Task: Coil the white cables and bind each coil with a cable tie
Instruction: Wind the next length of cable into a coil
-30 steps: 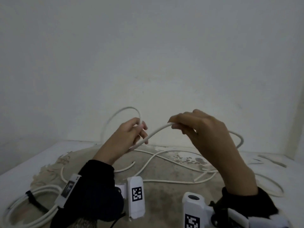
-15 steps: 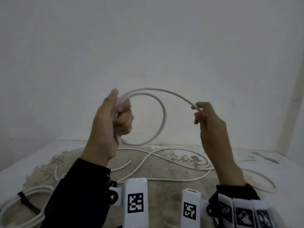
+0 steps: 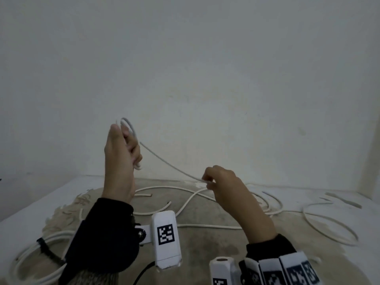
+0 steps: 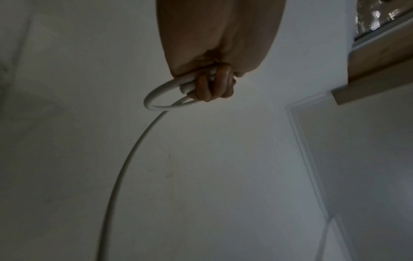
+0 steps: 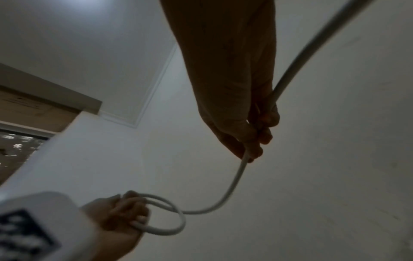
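My left hand (image 3: 123,149) is raised and its curled fingers (image 4: 214,86) grip a small coil of white cable (image 4: 156,98). From the coil the white cable (image 3: 168,163) slopes down to the right into my right hand (image 3: 216,182), which pinches it between thumb and fingertips (image 5: 254,150) just above the surface. In the right wrist view the coil (image 5: 170,222) shows as loops in the left hand (image 5: 120,217). The rest of this cable trails in loose curves (image 3: 191,202) over the mat. A finished coil (image 3: 30,256) bound by a black tie (image 3: 49,251) lies at the front left.
A worn brownish mat (image 3: 205,243) covers the white surface (image 3: 30,210), with a plain wall (image 3: 185,79) close behind. More loose white cable (image 3: 329,223) loops at the right. Short cable scraps (image 3: 162,206) lie near the middle.
The wide loop between the hands has been gathered into a small coil in the left hand. The right hand dropped lower and right, taking hold further along the cable.
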